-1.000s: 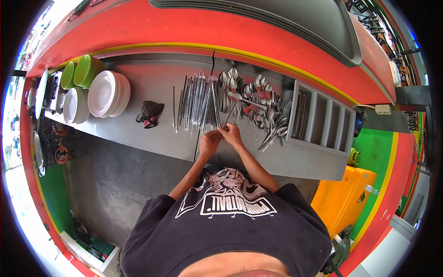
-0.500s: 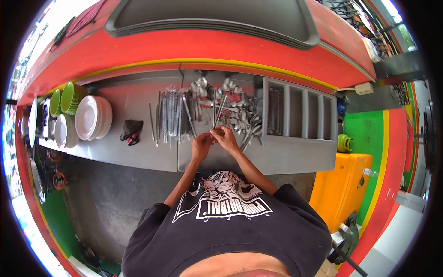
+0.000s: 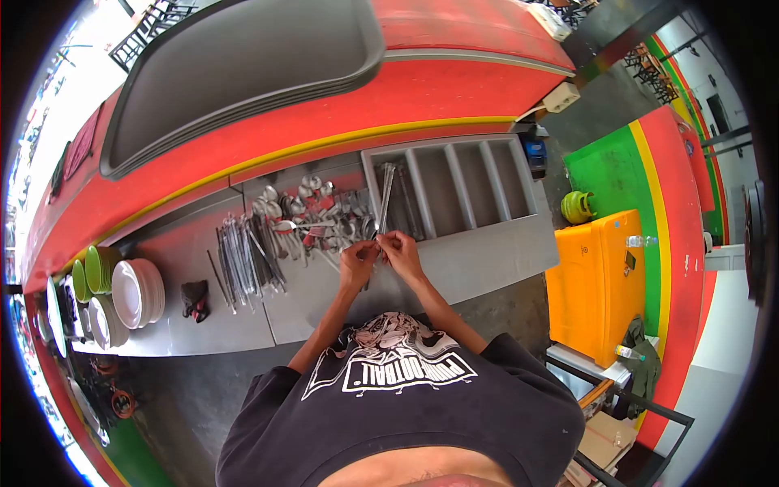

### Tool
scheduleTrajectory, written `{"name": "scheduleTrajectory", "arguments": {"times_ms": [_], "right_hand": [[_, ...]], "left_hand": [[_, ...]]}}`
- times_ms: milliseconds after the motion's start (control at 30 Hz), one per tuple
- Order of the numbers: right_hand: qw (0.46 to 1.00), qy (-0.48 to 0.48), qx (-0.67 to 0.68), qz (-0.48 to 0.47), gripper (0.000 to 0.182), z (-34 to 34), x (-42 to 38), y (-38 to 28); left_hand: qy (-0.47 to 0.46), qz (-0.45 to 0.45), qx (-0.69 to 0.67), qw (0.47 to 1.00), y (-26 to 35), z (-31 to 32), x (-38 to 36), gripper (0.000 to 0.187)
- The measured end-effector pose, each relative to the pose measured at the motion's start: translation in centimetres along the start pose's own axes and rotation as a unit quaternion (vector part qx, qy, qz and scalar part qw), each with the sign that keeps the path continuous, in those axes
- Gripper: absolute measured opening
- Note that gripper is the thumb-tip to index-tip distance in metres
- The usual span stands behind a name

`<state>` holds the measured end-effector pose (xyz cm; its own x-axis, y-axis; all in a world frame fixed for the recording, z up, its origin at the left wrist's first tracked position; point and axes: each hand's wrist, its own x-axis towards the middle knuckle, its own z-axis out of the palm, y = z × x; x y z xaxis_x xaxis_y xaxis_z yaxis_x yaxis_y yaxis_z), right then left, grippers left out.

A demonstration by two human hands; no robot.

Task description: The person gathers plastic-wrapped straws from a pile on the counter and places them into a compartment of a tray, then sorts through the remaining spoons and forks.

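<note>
My left hand (image 3: 358, 264) and my right hand (image 3: 401, 256) are close together over the front of the steel counter. Between their closed fingers stand slim metal chopsticks (image 3: 385, 199), pointing away from me. Their far ends reach over the left compartment of a grey cutlery tray (image 3: 442, 150), where more long sticks lie. Left of my hands is a jumbled heap of metal spoons (image 3: 296, 215), some with forks among them. Farther left, a row of similar slim sticks (image 3: 246, 256) lies on the counter. My fingers hide the lower ends of the held chopsticks.
Stacked white plates (image 3: 138, 294), green bowls (image 3: 102, 269) and a dark crumpled cloth (image 3: 194, 301) are at the left. Dark serving trays (image 3: 243, 69) rest on the red ledge (image 3: 454, 89) ahead. A yellow-orange bin (image 3: 592, 284) and a green gas cylinder (image 3: 577, 207) stand right.
My view and body have turned and shifted right. Both hands, with the chopsticks, have moved from in front of the spoon heap to the tray's left compartment.
</note>
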<state>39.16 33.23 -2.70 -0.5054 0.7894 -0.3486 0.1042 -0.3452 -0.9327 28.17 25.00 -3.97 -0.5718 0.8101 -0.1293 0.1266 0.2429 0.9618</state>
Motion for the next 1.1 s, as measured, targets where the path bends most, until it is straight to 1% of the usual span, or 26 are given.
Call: {"name": "scheduleTrajectory", "arguments": {"times_ms": [167,233,333,467,533,633,733,833,867,933,967,1000,1100], "right_hand": [[1.0,0.006,-0.006,-0.001,0.023,-4.2,1.0,-0.5],[1.0,0.002,-0.005,0.014,0.023,-5.5,1.7,-0.7],[0.999,-0.015,-0.021,0.044,0.024,-6.8,2.8,-1.0],[0.996,-0.049,-0.036,0.068,0.023,-7.6,4.5,-0.8],[0.995,-0.071,-0.041,0.06,0.022,-7.8,5.1,-1.0],[0.994,-0.075,-0.048,0.056,0.022,-7.8,5.6,-0.8],[0.995,-0.07,-0.06,0.046,0.022,-7.6,5.7,-0.7],[0.996,-0.06,-0.059,0.02,0.022,-7.7,5.1,-0.5],[0.997,-0.06,-0.057,0.009,0.021,-7.7,4.8,-0.4],[0.997,-0.065,-0.048,-0.016,0.021,-7.8,4.4,-0.1],[0.996,-0.071,-0.043,-0.028,0.021,-7.7,4.3,0.0],[0.996,-0.072,-0.041,-0.034,0.021,-7.5,4.2,0.0],[0.995,-0.079,-0.04,-0.04,0.02,-6.4,3.3,-0.4]], "left_hand": [[0.017,0.005,0.021,1.0,1.7,4.5,0.5,0.018],[0.035,0.001,0.027,0.999,2.2,5.7,0.7,0.019],[0.042,-0.039,0.045,0.997,2.8,7.1,1.0,0.02],[0.099,0.002,0.11,0.989,2.9,8.1,1.4,0.021],[0.128,0.027,0.145,0.981,2.4,8.4,1.9,0.021],[0.14,0.007,0.153,0.978,2.6,8.2,2.1,0.023],[0.2,0.106,0.201,0.953,1.9,8.2,2.3,0.025],[0.194,0.075,0.181,0.961,2.4,8.0,1.5,0.025],[0.193,0.084,0.168,0.963,2.4,7.9,1.2,0.023],[0.196,0.04,0.129,0.971,1.9,7.8,0.5,0.022],[0.202,0.019,0.108,0.973,1.6,7.6,0.1,0.022],[0.209,0.025,0.095,0.973,1.3,7.3,-0.3,0.02],[0.247,-0.002,0.094,0.964,1.4,6.1,-1.7,0.017]]}}
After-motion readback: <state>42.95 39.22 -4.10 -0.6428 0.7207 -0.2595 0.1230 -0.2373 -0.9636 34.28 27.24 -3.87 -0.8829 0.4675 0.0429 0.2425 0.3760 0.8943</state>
